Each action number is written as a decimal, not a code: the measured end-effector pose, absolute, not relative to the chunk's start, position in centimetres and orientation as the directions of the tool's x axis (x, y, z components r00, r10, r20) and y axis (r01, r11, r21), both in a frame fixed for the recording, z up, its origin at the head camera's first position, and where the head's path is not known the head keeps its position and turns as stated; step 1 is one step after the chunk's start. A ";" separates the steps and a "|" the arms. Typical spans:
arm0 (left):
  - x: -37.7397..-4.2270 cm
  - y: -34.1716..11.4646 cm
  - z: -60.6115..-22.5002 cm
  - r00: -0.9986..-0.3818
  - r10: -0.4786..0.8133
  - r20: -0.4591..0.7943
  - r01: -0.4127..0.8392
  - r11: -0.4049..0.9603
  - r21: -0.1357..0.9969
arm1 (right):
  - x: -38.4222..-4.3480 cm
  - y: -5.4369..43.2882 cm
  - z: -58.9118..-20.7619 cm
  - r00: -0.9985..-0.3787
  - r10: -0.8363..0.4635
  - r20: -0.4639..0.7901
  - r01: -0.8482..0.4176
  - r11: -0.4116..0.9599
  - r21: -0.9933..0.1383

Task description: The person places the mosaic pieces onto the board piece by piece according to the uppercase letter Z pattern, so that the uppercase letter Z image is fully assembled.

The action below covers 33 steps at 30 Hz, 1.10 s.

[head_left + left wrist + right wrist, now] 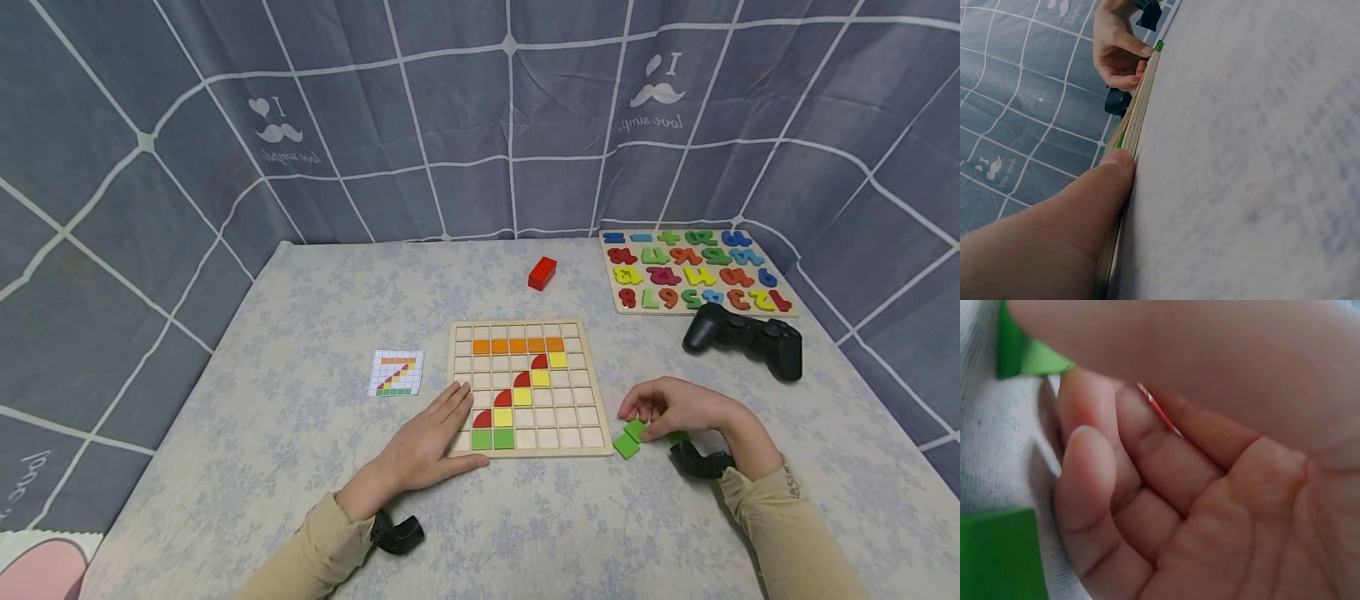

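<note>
In the head view, my left hand (427, 442) lies with extended fingers on the left edge of a wooden grid board (555, 417). Its thumb (1116, 162) presses the board's front edge. Orange squares (517, 346) make a row at the top of the grid. Red quarter-circles and yellow pieces (522, 397) run diagonally down to two green squares (503, 438). Right of the board, my right hand (678, 408) pinches a green square tile (636, 429) between thumb and fingers. Another green tile (626, 446) lies just below it, and one more (678, 437) shows beside the wrist.
A pattern card (396, 372) lies left of the board. A red block (542, 273) stands behind it. At the back right are a number puzzle board (697, 271) and a black game controller (742, 340). A grey grid-patterned curtain (465, 117) surrounds the table.
</note>
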<state>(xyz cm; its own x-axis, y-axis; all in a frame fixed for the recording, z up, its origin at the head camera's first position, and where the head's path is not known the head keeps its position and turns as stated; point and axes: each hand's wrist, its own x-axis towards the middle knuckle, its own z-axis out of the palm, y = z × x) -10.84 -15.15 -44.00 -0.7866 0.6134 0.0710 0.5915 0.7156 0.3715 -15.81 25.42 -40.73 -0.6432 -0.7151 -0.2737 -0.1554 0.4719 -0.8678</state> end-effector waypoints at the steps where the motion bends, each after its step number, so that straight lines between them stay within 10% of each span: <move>1: -10.9 -15.1 -44.0 -0.786 0.614 0.072 0.592 0.715 0.372 | -15.8 25.4 -40.7 -0.647 -0.710 -0.278 -0.155 0.480 -0.864; 19: -10.7 -15.0 -43.8 -0.788 0.615 0.045 0.583 0.719 0.379 | -14.9 23.4 -39.1 -0.807 -0.548 -0.219 -0.200 0.603 -0.772; 33: -10.8 -15.1 -44.1 -0.789 0.610 0.075 0.589 0.715 0.378 | -14.3 15.1 -39.2 -0.775 -0.621 -0.121 -0.306 0.536 -0.787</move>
